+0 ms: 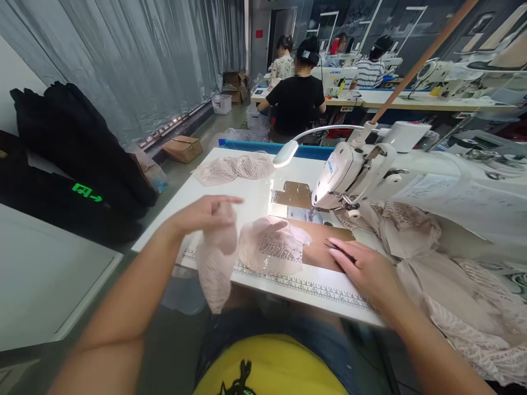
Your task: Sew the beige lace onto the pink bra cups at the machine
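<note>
My left hand [209,215] is raised over the near left of the white sewing table [230,192], fingers pinched on a pale pink lace piece [216,263] that hangs below the table edge. A second lace piece [272,244] lies flat on the table beside it. My right hand [360,266] rests flat with fingers stretched out on the brown plate area, just right of that piece. The white sewing machine [349,173] stands right behind it, its needle near the lace.
A heap of beige lace fabric [453,285] covers the table's right side. More lace pieces [234,167] lie at the far left corner. A ruler strip [304,285] runs along the near edge. Other people sit at machines behind. Black bags [74,148] lie left.
</note>
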`<state>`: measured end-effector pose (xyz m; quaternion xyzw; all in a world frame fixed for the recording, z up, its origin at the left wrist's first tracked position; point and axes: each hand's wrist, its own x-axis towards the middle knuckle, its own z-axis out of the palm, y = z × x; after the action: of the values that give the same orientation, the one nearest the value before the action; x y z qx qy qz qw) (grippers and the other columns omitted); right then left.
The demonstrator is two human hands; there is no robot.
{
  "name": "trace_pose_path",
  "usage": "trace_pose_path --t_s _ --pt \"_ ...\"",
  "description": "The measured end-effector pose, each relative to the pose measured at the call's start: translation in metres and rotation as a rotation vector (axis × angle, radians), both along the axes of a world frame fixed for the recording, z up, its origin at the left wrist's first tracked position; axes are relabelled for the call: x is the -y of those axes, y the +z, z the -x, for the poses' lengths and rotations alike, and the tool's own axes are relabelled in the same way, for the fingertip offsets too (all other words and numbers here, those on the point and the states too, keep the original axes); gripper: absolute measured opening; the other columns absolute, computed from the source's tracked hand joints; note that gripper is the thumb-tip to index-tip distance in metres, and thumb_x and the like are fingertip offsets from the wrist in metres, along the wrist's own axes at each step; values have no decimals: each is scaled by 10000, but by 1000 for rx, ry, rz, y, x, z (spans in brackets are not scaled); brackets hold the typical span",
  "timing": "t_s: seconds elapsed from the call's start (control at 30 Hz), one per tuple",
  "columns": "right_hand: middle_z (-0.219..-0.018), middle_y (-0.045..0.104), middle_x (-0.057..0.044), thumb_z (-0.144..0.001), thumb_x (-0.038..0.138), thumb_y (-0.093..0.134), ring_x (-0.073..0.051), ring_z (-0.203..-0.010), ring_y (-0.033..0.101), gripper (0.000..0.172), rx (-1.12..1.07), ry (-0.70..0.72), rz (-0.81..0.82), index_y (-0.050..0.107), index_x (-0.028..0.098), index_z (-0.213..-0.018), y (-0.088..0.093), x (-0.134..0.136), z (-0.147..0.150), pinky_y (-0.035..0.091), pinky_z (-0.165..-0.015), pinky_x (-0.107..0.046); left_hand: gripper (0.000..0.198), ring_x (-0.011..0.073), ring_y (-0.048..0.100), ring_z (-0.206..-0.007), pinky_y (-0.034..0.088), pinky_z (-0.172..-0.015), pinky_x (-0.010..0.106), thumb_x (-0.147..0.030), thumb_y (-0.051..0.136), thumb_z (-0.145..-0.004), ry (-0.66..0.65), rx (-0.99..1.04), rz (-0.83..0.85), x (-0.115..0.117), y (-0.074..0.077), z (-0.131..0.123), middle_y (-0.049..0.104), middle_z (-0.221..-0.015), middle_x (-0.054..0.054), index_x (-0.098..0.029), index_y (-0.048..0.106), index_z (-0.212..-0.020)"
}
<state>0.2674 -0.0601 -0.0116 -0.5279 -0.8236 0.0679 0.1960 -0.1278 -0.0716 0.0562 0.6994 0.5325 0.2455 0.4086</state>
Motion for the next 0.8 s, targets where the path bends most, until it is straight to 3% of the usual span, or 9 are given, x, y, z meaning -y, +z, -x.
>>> trace_pose_path --t_s 0.07,0.13,0.2,0.27,0.33,0.43,0.57,0.67,0.8 --pt "-958 686 -140 -907 368 391 -298 -850 631 400 194 -14 -188 709 169 -1047 -20 -5 -34 497 -738 -435 711 288 559 -1069 461 -908 436 -450 593 -798 283 -177 -219 -4 -2 14 584 -1199 130 -144 381 -1404" --pt "-996 664 -172 -917 328 364 -300 -880 615 412 254 -13 -283 697 122 -1046 -33 -5 -55 487 -782 -453 808 332 387 -1288 327 -1065 484 -491 621 -761 354 -371 -396 1 -5 9 400 -1426 146 -157 320 -1432" --pt "-1051 644 -196 -922 319 354 -316 -941 600 421 245 -10 -318 679 90 -1059 -35 1 -58 472 -830 -475 921 324 211 -1400 219 -1135 469 -529 671 -711 142 -466 -437 12 -12 -14 219 -1538 105 -211 241 -1461" --pt "-1113 632 -181 -920 326 374 -315 -1011 586 398 160 15 -288 654 113 -1107 -29 12 -43 464 -869 -473 871 317 183 -1415 227 -1132 455 -484 695 -709 -145 -466 -429 22 -24 -46 226 -1542 91 -240 290 -1440" --pt "-1175 621 -126 -914 334 423 -281 -1071 575 351 -1 59 -191 618 192 -1168 -16 25 -20 489 -852 -416 463 265 430 -1292 298 -1089 432 -262 591 -810 -317 -422 -423 26 -39 -77 502 -1373 90 -230 526 -1267" --pt "-1253 584 -83 -876 378 525 -252 -1096 566 366 -247 137 41 571 273 -1223 5 44 15 516 -637 -286 276 207 619 -1014 441 -937 361 -124 480 -815 -235 -253 -477 24 -52 -104 691 -1057 75 -179 653 -1022" --pt "-814 652 -44 -819 392 609 -190 -726 601 188 -549 162 170 642 230 -906 18 63 42 497 -650 -299 214 177 618 -747 491 -684 297 -254 476 -875 33 -187 -631 29 -52 -114 671 -813 59 -162 646 -966" --pt "-787 660 -54 -805 476 605 -202 -716 609 282 -811 256 459 644 208 -884 15 72 57 508 -667 -318 230 169 594 -690 482 -627 284 -273 465 -886 192 -251 -817 42 -55 -122 633 -764 56 -162 611 -1024" --pt "-948 694 -79 -798 520 607 -254 -919 630 385 -1202 173 703 653 205 -1015 4 73 80 502 -837 -385 199 163 590 -670 492 -625 284 -193 441 -891 28 -307 -987 61 -64 -148 639 -735 59 -163 616 -980"
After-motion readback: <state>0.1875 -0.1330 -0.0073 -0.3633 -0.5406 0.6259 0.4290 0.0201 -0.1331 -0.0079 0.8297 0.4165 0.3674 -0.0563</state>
